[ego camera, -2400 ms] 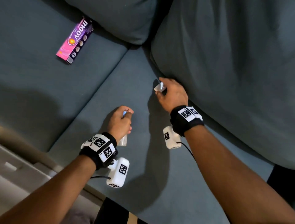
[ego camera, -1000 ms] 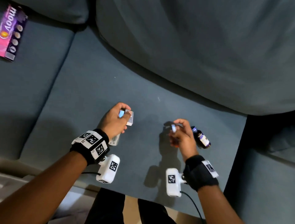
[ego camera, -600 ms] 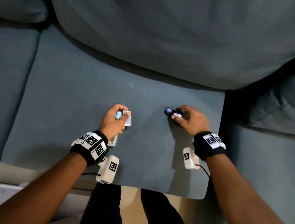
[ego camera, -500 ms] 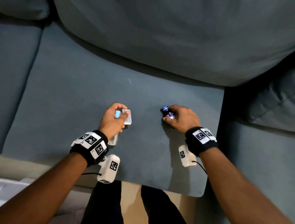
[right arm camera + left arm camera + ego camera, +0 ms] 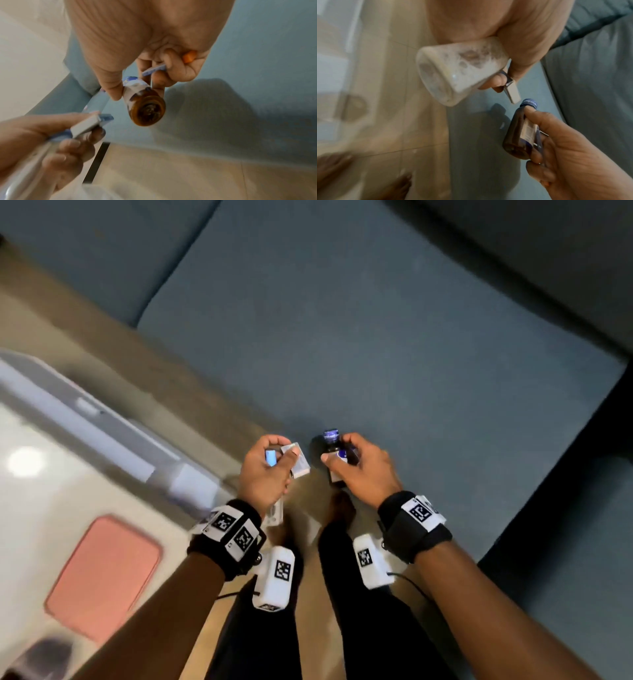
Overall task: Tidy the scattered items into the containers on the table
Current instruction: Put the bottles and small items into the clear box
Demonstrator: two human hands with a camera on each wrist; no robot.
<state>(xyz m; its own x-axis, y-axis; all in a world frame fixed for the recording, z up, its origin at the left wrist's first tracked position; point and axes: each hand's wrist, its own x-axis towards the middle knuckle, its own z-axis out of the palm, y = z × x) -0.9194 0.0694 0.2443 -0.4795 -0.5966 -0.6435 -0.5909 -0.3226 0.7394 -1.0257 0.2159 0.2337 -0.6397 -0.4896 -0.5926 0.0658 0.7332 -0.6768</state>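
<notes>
My left hand (image 5: pixel 277 453) grips a clear frosted bottle (image 5: pixel 458 70) with a light blue cap (image 5: pixel 270 457) and pinches a small white box (image 5: pixel 300 463) against it. Close beside it, my right hand (image 5: pixel 337 453) holds a brown glass bottle (image 5: pixel 145 106) with a blue cap (image 5: pixel 331 436) between thumb and fingers. Tucked in the same right hand are a thin blue-and-white strip (image 5: pixel 154 69) and a small orange piece (image 5: pixel 188 56). Both hands hover over the front edge of the blue sofa seat (image 5: pixel 376 337).
A white table (image 5: pixel 34 508) lies to the left, blurred. On it are a pink rectangular container (image 5: pixel 102 573), a pale grey box (image 5: pixel 102 426) and a dark object (image 5: pixel 44 652). My legs in dark trousers (image 5: pixel 267 628) stand on the beige floor (image 5: pixel 102 313) below.
My right hand has lifted the brown bottle off the sofa seat. Both hands have drawn back to the seat's front edge, and the view has swung left so the table shows.
</notes>
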